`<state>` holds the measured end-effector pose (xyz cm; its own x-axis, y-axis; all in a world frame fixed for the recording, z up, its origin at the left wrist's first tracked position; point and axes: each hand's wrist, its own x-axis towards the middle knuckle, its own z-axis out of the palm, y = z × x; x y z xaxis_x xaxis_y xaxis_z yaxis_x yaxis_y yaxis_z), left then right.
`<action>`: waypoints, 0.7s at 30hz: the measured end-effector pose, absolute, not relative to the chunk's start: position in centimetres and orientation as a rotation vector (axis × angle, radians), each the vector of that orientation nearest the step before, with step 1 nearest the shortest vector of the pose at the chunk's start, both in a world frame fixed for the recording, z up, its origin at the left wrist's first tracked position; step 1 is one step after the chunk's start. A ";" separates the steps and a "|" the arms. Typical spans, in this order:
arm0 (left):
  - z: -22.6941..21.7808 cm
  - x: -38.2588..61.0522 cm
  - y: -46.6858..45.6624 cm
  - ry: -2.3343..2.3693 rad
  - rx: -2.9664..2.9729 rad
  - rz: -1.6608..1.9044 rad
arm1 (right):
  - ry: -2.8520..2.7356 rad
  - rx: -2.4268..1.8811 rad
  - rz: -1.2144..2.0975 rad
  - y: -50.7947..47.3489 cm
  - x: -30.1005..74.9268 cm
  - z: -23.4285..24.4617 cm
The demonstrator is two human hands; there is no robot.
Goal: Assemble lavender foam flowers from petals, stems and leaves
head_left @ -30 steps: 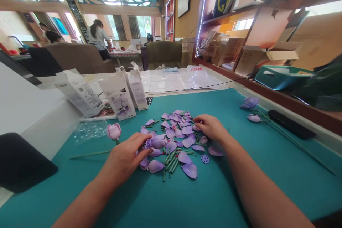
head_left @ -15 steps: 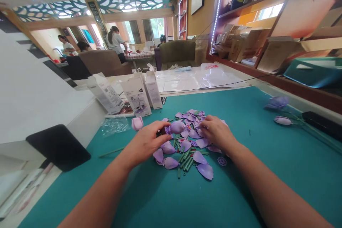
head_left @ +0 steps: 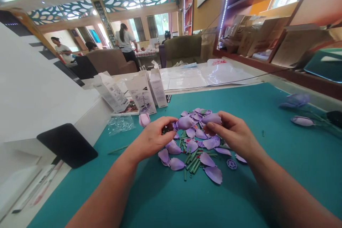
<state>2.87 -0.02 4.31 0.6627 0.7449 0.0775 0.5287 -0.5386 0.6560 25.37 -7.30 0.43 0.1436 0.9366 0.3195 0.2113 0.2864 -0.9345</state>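
Note:
A heap of purple plastic petals (head_left: 196, 142) and short green stem pieces (head_left: 192, 163) lies on the teal mat (head_left: 267, 156). My left hand (head_left: 153, 139) is closed on a partly built purple flower (head_left: 183, 123), held just above the heap. My right hand (head_left: 235, 133) pinches a single purple petal (head_left: 212, 118) close beside that flower. A finished purple bud (head_left: 144, 119) on a green stem lies left of my left hand.
Three white product boxes (head_left: 140, 94) stand at the mat's far left edge, with a crumpled clear bag (head_left: 120, 124) in front. A black pad (head_left: 68, 145) lies at left. Two built purple flowers (head_left: 300, 110) lie at far right. People stand at tables in the background.
Both hands rose from the heap. The left lifted the partly built flower; the right picked up one petal and brought it toward the flower. The camera view tilted left.

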 end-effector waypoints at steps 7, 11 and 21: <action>4.4 2.4 0.3 0.961 2.285 0.444 | -1.648 -1.146 0.340 -8.6 24.0 1.5; 4.3 2.5 0.4 0.947 2.313 0.460 | -1.692 -1.166 0.240 -8.8 22.6 0.8; 4.2 3.1 -0.1 0.956 2.310 0.490 | -1.772 -1.140 0.083 -8.6 20.8 -0.4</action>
<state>3.09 -0.15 4.16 0.6749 0.7298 0.1092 0.5142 -0.5713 0.6397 20.75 -8.59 -0.36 -0.0699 0.7209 0.6895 0.6535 0.5553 -0.5144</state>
